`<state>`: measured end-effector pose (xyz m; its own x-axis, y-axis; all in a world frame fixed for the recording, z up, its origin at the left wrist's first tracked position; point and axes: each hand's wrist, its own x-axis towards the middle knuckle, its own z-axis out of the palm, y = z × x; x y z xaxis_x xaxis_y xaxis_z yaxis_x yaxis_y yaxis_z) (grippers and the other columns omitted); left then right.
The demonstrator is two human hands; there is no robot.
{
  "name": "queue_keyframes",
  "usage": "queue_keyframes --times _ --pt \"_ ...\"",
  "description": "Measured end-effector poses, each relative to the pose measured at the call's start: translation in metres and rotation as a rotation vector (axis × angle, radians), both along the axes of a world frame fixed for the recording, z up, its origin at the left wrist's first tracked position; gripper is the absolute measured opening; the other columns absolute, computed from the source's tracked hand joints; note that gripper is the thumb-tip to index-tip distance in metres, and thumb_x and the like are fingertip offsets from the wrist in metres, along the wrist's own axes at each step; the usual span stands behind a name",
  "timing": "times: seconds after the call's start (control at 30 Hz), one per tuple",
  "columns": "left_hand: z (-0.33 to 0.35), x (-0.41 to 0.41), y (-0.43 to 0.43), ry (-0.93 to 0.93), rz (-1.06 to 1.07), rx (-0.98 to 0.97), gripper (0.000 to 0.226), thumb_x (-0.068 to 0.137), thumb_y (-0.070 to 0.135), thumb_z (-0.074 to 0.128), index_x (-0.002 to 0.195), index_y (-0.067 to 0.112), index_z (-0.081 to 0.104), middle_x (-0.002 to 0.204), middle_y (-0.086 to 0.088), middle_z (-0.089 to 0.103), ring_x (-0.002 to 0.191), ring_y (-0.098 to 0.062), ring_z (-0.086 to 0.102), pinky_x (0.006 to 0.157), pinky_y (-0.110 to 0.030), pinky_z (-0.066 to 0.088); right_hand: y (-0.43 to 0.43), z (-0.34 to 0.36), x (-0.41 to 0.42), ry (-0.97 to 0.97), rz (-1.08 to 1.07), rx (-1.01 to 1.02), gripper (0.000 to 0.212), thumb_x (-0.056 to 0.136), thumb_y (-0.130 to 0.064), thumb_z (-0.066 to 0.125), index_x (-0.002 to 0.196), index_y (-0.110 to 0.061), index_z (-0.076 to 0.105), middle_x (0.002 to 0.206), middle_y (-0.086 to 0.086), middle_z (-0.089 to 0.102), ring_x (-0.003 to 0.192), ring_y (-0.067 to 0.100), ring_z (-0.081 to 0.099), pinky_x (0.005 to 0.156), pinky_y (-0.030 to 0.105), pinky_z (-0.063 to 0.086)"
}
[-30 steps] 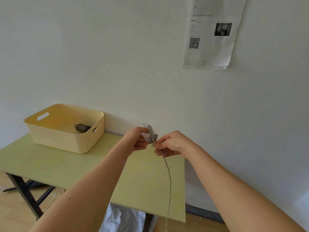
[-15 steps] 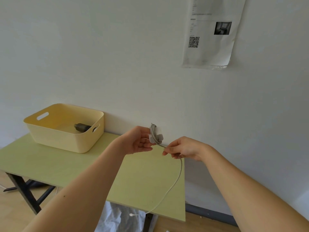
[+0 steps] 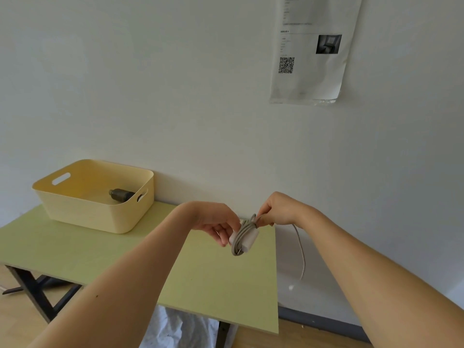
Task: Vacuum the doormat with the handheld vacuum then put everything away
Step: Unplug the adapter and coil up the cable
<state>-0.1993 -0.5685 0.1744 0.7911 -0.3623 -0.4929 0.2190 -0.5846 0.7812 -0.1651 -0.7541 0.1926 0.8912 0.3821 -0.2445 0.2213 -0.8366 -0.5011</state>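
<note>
Above the matte green table (image 3: 206, 285), the left hand (image 3: 216, 226) pinches a small rounded white charger block (image 3: 247, 238), its long axis tilted, bound in smooth grey cable (image 3: 239, 243). The right hand (image 3: 278, 209) nips the cable's upper loop; the loose tail droops right. Farther left, the yellow plastic bin (image 3: 100, 212) holds a dark cylindrical vacuum part (image 3: 120, 194), pointing left.

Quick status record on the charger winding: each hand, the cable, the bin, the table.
left hand: holds white charger block
right hand: pinches grey cable at top of the block
cable: several turns around block; loose tail hangs past table edge
yellow bin: on green table, dark cylindrical part inside
</note>
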Motion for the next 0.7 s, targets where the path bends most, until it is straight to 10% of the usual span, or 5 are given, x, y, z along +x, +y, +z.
queue_keyframes --times 0.33,0.7 --pt "0.006 0.001 -0.011 -0.133 0.067 0.219 0.003 0.078 0.011 0.061 0.076 0.009 0.062 0.076 -0.007 0.066 0.057 -0.015 0.058 0.065 -0.025 0.054 0.018 0.001 -0.002 -0.143 -0.156 -0.037 0.014 0.079 -0.012 0.073 0.091 -0.009 0.078 0.072 0.0 0.063 0.087 0.023 0.063 0.085 0.034 0.052" --pt "-0.015 0.0 -0.008 -0.175 0.335 0.183 0.01 0.073 0.011 0.055 0.077 0.003 0.061 0.067 -0.013 0.064 0.057 -0.024 0.056 0.059 -0.023 0.05 0.029 0.017 -0.01 -0.214 -0.26 0.183 0.015 0.085 -0.017 0.068 0.09 -0.009 0.078 0.074 0.002 0.069 0.07 0.008 0.055 0.057 0.019 0.041"
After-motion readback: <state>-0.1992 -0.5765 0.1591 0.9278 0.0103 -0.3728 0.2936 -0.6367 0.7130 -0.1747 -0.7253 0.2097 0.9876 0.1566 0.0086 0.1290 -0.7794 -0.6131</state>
